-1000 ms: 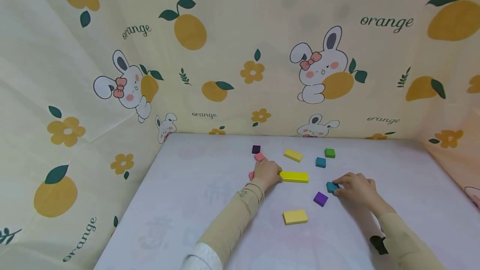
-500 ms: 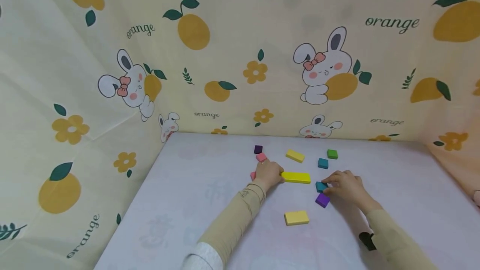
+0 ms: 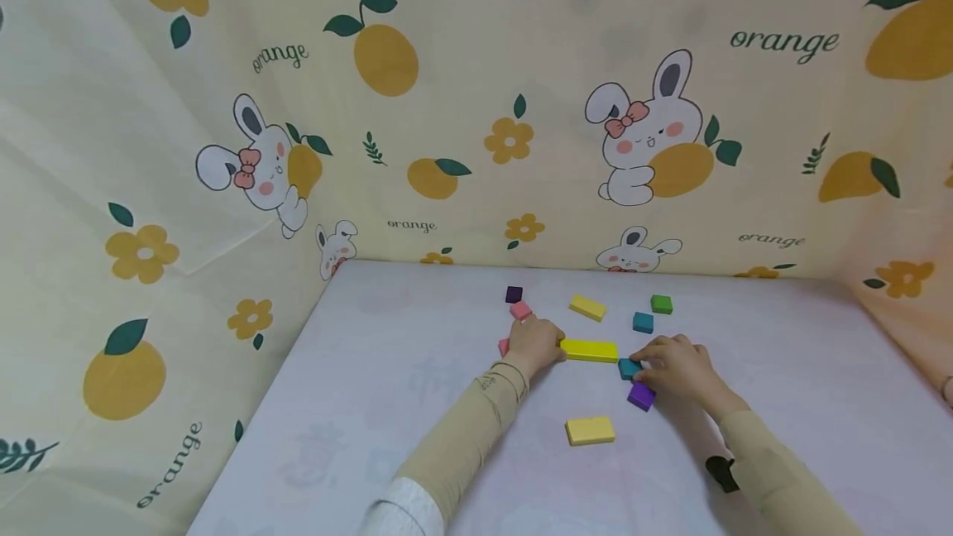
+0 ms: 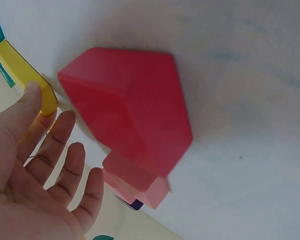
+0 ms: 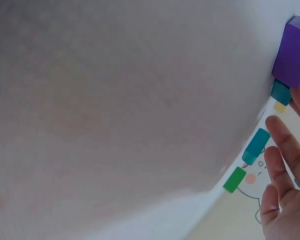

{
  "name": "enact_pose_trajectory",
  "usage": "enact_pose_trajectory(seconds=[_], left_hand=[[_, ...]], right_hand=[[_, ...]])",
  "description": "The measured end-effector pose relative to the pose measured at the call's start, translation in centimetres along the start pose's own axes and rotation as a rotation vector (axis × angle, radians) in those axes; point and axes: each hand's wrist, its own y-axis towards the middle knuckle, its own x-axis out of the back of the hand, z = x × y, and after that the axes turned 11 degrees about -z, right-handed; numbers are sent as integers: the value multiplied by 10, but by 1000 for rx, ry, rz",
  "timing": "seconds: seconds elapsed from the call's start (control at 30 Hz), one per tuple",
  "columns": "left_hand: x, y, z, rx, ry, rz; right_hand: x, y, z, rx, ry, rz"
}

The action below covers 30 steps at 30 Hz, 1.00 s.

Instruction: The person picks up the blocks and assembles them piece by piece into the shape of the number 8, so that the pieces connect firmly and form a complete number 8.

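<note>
My left hand pinches the left end of a long bright yellow block lying on the table. In the left wrist view its thumb rests on the yellow block, the other fingers spread loosely. My right hand pinches a small teal block between thumb and forefinger, right at the yellow block's right end. Just in front of it lies a purple block, which partly covers the teal block in the right wrist view. A red block and a pink block lie beside my left hand.
Behind the hands lie a dark purple block, a pink block, a pale yellow block, another teal block and a green block. Nearer lies a pale yellow block. Printed cloth rises behind the table.
My right hand has slid the teal block leftward, past the purple block, up to the long yellow block's right end. The left hand stays at the yellow block. The head view has shifted slightly.
</note>
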Motion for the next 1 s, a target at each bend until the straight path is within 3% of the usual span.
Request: enact_pose_trajectory(seconds=[1.0], left_hand=[[3, -3, 1, -3, -25, -18]], right_hand=[[6, -4, 6, 37, -32, -12]])
